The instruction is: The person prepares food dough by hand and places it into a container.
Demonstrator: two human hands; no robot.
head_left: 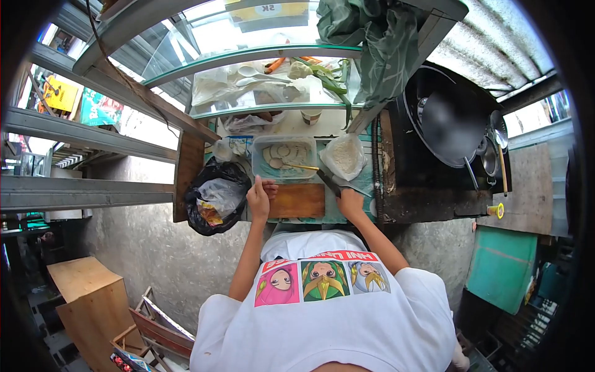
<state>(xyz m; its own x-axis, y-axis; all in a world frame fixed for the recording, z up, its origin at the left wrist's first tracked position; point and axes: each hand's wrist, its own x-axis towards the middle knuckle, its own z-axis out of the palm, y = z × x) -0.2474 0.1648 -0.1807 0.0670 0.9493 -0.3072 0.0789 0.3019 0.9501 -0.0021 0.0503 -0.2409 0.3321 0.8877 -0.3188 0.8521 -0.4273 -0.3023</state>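
Note:
My right hand (351, 203) is closed on a knife (328, 182), its dark blade slanting up and left over the right end of a wooden cutting board (297, 201). At the board's left edge, my left hand (263, 192) has its fingers loosely apart with nothing in them. Just beyond the board stands a clear plastic tub (255, 162) with whitish residue inside. A spoon (297, 165) with a gold-coloured handle lies across it. To the right of the tub is an open plastic bag of white flour-like powder (344, 157).
A black plastic bag (197, 196) with wrappers hangs at the counter's left edge. Above, a glass shelf (248, 114) holds vegetables and spoons. A large dark wok (446, 124) sits at right, beside ladles (499, 139). A green cloth (387, 68) hangs overhead.

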